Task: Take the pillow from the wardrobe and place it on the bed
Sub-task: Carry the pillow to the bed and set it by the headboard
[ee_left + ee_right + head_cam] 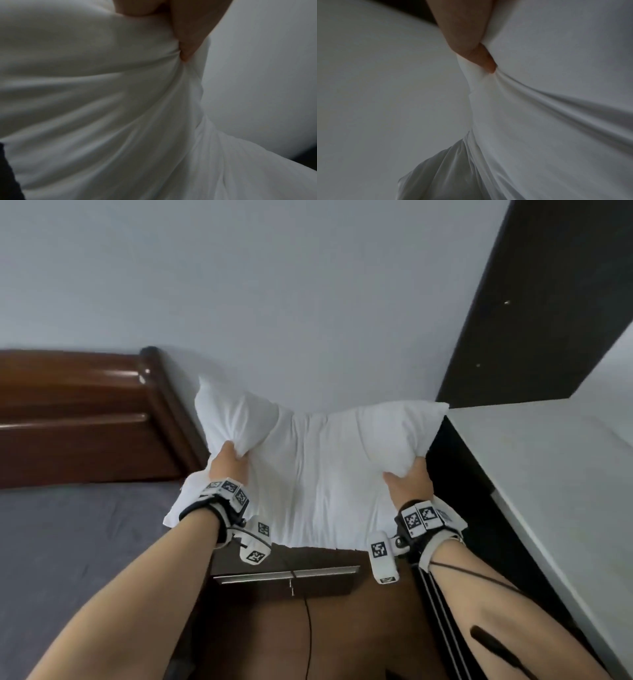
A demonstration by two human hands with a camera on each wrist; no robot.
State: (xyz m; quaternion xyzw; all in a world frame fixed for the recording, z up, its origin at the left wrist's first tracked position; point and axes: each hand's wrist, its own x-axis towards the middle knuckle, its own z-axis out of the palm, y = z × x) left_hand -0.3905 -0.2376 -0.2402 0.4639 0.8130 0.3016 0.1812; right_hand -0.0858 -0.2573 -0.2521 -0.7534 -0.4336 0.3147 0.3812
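Both hands hold the white pillow up in the air, in front of the pale wall. Left hand grips the pillow's left edge – fingers curled into the fabric, bunching it. Right hand grips the right edge the same way, thumb on the near face, fingers hidden behind. So each grip is closed on pillow cloth, not spread.

Left wrist view: a finger presses into the pillow, w/ creases fanning out from the pinch point. Right wrist view: fingers dig into the pillow edge, folds running down and to the right. Both views dim and blurry.

The pillow sags in the middle between the hands; its lower left corner hangs near the bed's right edge, but whether it touches the bed I can't tell. Bed w/ grey sheet lies at left, dark wooden headboard at the far left against the wall. Below the pillow – a dark wood nightstand w/ a metal handle bar, cable hanging over its front. At right, a white-topped surface and a dark tall panel behind it. Both wrists carry marker-tagged camera bands.
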